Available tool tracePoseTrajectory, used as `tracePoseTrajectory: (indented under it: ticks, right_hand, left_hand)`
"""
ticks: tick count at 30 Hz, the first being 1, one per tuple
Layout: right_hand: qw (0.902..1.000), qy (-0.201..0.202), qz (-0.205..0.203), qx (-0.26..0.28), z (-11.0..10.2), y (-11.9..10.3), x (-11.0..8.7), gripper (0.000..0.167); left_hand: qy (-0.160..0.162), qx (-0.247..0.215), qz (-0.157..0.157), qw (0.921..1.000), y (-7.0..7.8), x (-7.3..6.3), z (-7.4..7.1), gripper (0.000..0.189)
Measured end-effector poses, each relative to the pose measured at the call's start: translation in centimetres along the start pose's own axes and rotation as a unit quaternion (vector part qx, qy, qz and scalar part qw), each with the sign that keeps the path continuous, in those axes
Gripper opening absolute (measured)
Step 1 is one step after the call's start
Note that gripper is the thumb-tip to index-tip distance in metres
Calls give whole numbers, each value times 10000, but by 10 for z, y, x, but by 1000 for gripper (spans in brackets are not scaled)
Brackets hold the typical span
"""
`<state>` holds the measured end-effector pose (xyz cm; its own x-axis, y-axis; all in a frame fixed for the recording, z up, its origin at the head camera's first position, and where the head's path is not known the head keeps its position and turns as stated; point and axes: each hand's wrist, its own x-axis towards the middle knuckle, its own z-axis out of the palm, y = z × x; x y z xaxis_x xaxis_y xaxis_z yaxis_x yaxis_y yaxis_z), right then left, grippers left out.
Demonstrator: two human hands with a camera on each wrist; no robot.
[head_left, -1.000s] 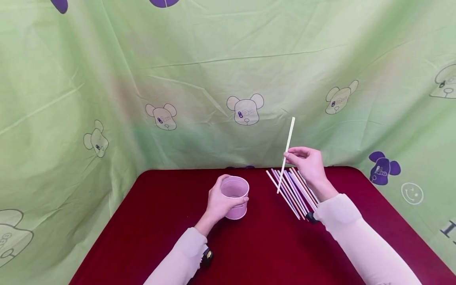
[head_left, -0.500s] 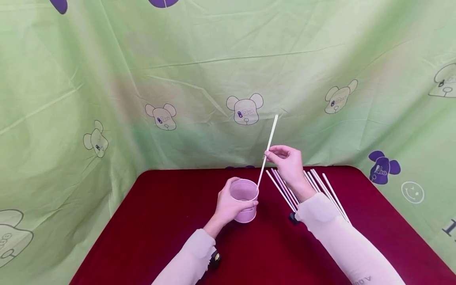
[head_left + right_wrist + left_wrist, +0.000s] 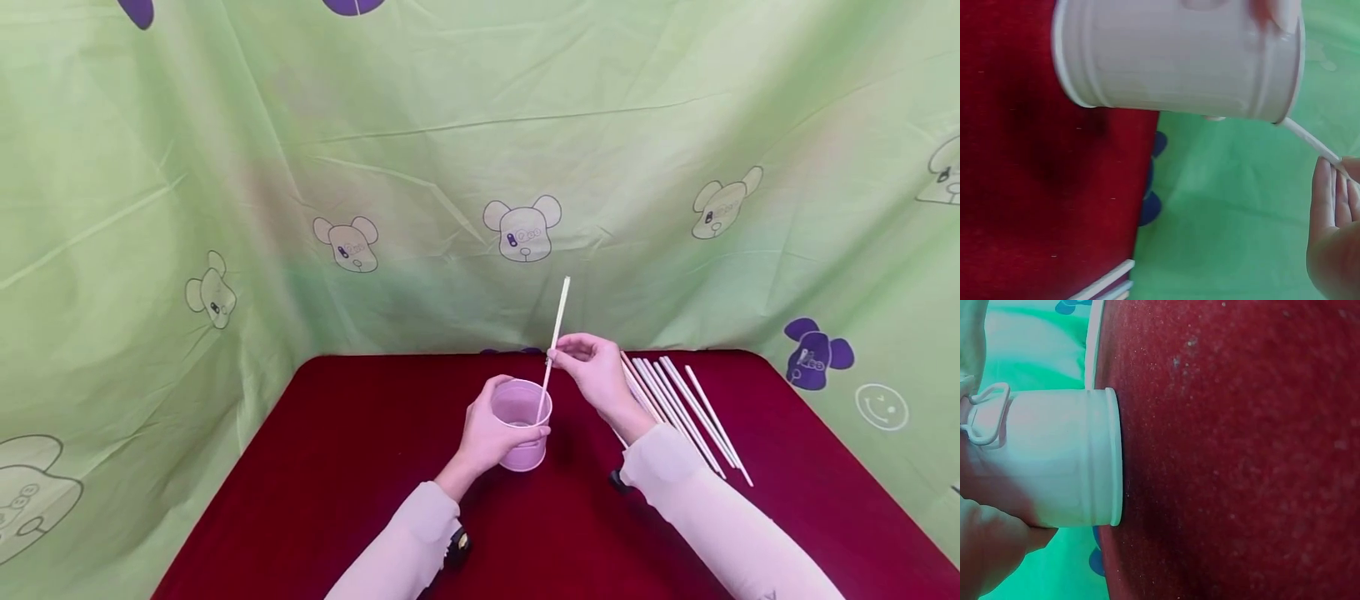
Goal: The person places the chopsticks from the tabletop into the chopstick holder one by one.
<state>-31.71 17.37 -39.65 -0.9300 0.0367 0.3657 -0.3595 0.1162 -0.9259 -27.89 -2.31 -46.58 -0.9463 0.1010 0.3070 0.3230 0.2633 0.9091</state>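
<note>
left hand gripping cup, right hand pinching stick — partly blocking other sticks

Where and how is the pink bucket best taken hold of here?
Probably round the side of the pink bucket from the left, much as the left hand holds it: the rounded wall suits a wrap-around grip, with the open end facing up. Over on the right, the right hand pinches a pale stick that dips inside, so a left approach leaves the opening free.
</note>
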Motion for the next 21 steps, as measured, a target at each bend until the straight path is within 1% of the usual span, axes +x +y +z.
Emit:
tracePoseTrajectory:
  ticks: [5, 11, 18, 21]
  right_hand:
    - [9998, -175, 24, -93, 0, 7, -6, 25]
    - [9987, -367, 83, -356, 2, 11, -10, 27]
    - [9964, -512, -254, -632, 5, 17, -12, 19]
    - [9956, -573, -296, -674, 8, 20, -15, 17]
  left_hand:
    - [-21, -1, 43, 10000, 0, 0, 0, 94]
    - [-55, 5, 59, 10000, -1, -1, 0, 92]
    - [-168, 5, 164, 9997, -4, 2, -1, 93]
    - [-182, 6, 173, 9997, -5, 2, -1, 92]
